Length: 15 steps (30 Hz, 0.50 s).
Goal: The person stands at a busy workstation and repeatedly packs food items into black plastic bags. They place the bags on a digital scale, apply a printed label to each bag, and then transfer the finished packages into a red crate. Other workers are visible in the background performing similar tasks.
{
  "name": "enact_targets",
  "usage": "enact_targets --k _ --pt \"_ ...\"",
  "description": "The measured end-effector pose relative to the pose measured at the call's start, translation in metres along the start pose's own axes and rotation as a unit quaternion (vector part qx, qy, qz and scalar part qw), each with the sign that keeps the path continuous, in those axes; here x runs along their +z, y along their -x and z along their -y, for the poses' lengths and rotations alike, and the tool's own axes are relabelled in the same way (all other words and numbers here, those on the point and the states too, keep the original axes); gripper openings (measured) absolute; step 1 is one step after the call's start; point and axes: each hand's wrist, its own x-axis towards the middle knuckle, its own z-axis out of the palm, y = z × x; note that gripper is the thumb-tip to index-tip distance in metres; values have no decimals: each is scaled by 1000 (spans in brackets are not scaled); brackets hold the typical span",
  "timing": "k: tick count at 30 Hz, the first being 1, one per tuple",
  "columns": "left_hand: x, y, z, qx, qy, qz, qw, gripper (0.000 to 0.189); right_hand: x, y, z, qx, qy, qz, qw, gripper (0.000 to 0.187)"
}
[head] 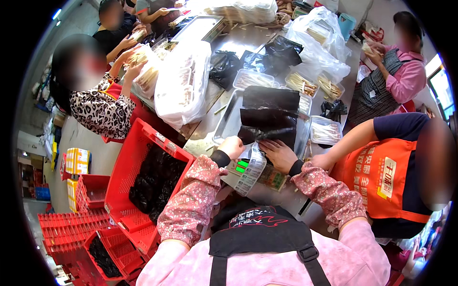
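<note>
Black plastic bags [270,123] lie stacked on a metal tray [225,116], which sits on a weighing scale [234,167] with a lit green display. My left hand [232,147] has its fingers curled at the near left edge of the bags; what its fingertips hold is hidden. Flat on the near part of the bags rests my right hand [281,154], fingers extended. Between my hands a strip of printed labels [253,169] hangs towards me, over the front of the scale. Patterned sleeve covers wrap both my forearms.
At my left stands a red plastic crate [143,214] with black bags inside. Clear containers of pale sticks [325,130] sit right of the tray. A large white plastic bag [184,85] holds packed trays. A person in an orange apron [372,178] reaches in close at right; others work around the table.
</note>
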Motion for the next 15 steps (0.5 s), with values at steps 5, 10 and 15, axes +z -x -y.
enact_targets --k 5,10,15 --pt "40 -26 -2 12 -88 -89 992 35 -3 -2 8 144 -95 178 969 45" --pt "58 54 -43 85 -19 -211 974 20 18 14 1 122 -68 142 980 32" --pt "53 83 -17 193 20 -99 976 22 37 11 -14 129 -20 -56 990 24"
